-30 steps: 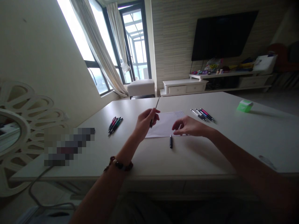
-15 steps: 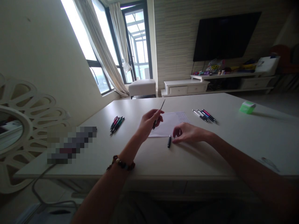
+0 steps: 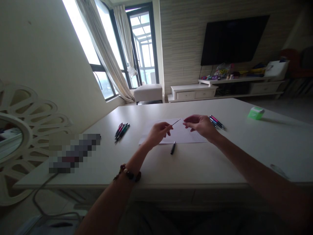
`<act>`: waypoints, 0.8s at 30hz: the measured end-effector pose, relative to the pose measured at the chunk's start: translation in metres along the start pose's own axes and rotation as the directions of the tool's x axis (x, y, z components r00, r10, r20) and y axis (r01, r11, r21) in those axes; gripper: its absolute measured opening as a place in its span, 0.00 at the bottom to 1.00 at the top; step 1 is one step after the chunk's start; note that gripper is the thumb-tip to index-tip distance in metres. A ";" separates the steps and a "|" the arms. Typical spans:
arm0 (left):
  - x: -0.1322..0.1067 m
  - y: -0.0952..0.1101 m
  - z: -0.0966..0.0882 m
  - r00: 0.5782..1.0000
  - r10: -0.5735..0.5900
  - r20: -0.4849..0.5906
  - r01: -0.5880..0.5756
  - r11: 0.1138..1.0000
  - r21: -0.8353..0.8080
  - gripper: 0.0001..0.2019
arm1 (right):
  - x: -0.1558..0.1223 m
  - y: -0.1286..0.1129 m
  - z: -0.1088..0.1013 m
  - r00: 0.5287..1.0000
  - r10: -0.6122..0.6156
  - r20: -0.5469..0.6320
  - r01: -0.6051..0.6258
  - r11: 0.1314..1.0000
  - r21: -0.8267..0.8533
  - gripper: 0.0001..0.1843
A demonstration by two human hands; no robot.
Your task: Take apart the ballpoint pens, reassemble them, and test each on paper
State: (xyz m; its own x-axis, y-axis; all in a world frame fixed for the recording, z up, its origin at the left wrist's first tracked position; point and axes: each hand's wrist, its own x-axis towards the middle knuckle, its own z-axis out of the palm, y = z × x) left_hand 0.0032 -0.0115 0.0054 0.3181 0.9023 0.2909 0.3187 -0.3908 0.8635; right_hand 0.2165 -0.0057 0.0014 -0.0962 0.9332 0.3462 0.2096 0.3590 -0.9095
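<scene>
Raised from beside the black barrel (image 3: pixel 173 148), the right hand (image 3: pixel 201 126) sits nearer the table's (image 3: pixel 207 166) far edge, fingers narrowly curled, contents unclear; the left hand (image 3: pixel 158 133) pinches a thin rod (image 3: pixel 176 122) above the paper (image 3: pixel 188 137), its long axis pointing rightward, just short of them.

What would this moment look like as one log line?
Left hand: holding thin rod | Right hand: near rod's tip, grip unclear | On table: black pen part by paper, left pen group, right pen group

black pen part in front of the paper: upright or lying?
Lying: the black pen part rests lengthwise on the white table, its narrow end pointing toward the paper.
</scene>
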 end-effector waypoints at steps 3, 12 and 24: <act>0.000 0.000 0.000 1.000 -0.003 0.007 0.003 0.999 0.042 0.15 | 0.002 -0.004 -0.003 0.991 -0.002 -0.134 0.017 0.993 0.114 0.17; -0.003 0.005 0.000 1.000 0.009 0.027 -0.011 0.997 0.078 0.15 | -0.002 -0.011 -0.001 0.999 0.001 -0.035 0.006 0.978 0.210 0.18; -0.003 0.003 0.001 0.995 0.051 0.083 -0.056 0.997 0.054 0.15 | -0.005 -0.007 0.005 0.993 -0.008 0.121 -0.007 0.992 0.122 0.20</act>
State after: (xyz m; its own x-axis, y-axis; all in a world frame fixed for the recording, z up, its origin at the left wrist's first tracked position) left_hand 0.0042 -0.0152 0.0064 0.4071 0.8629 0.2995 0.3483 -0.4498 0.8224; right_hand 0.2102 -0.0129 0.0046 -0.2145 0.9216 0.3235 0.0897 0.3483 -0.9331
